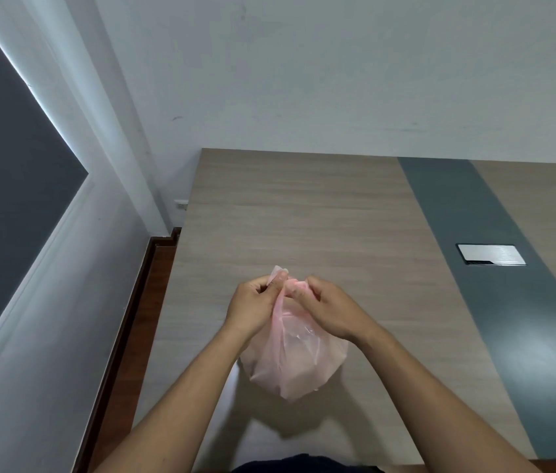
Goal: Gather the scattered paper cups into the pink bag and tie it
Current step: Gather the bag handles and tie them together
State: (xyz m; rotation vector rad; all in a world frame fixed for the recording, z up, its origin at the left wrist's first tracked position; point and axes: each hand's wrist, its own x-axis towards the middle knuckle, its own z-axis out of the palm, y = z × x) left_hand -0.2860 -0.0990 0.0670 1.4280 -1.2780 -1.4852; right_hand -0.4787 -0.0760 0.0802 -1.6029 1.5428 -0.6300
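A: Far to your left a dark panel (7,165) fills the wall, and a brown skirting board (126,336) runs along the floor beside the table (303,206).

B: Next comes your left hand (252,305). Its fingers are curled in, and thumb and fingertips pinch a gathered flap of the pink bag (295,356) at its top.

A: You have the bag between your two hands, over the wood-grain tabletop and close to its near edge. It hangs full and rounded below your wrists. We cannot tell whether its bottom rests on the table, and the thin plastic is too cloudy to show what is inside.

B: Your right hand (331,308) sits just beside the left, nearly touching it. Its fingers are curled too, gripping the other bunched part of the bag's mouth.

A: Further to your right, a grey strip (474,233) crosses the tabletop, with a shiny metal plate (490,254) set flat into it, well apart from the bag.
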